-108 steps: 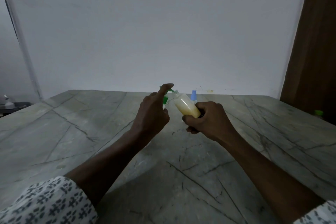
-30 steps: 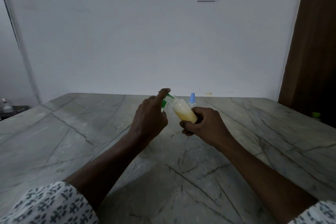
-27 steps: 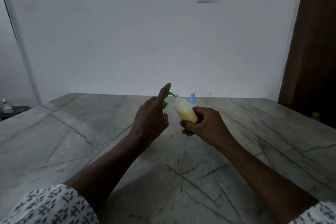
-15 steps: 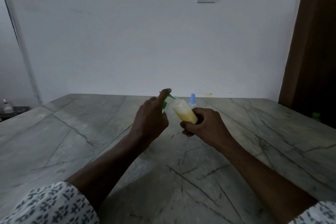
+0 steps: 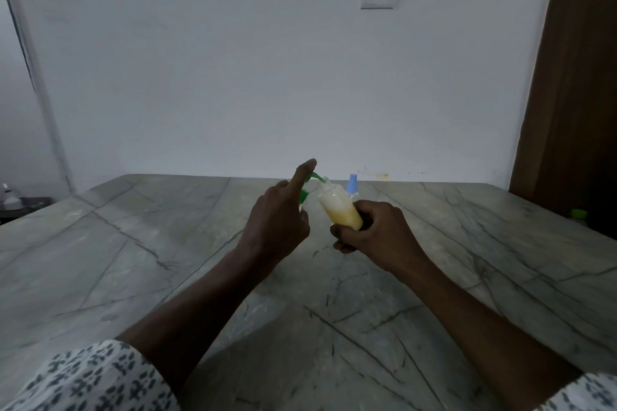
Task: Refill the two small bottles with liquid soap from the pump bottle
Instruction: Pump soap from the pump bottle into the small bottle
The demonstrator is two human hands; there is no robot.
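My right hand (image 5: pixel 374 230) grips a small clear bottle (image 5: pixel 339 208) partly filled with pale yellow soap. It is tilted, mouth up and to the left, against the green spout of the pump bottle (image 5: pixel 312 178). My left hand (image 5: pixel 277 223) wraps round the pump bottle and hides its body; only the green pump head and collar show. The left index finger is stretched out over the pump head. A second small bottle with a blue cap (image 5: pixel 352 184) stands on the table just behind the right hand.
Both forearms reach over a grey veined stone table (image 5: pixel 167 260); its far edge meets a white wall. A brown door (image 5: pixel 574 77) is at the right, with a green-capped object (image 5: pixel 578 213) low beside it. A small white item (image 5: pixel 8 197) sits far left.
The left index finger rose off the pump head, came down on it, and now sits slightly higher again. The small bottle stays at the spout. Both hands have hardly shifted.
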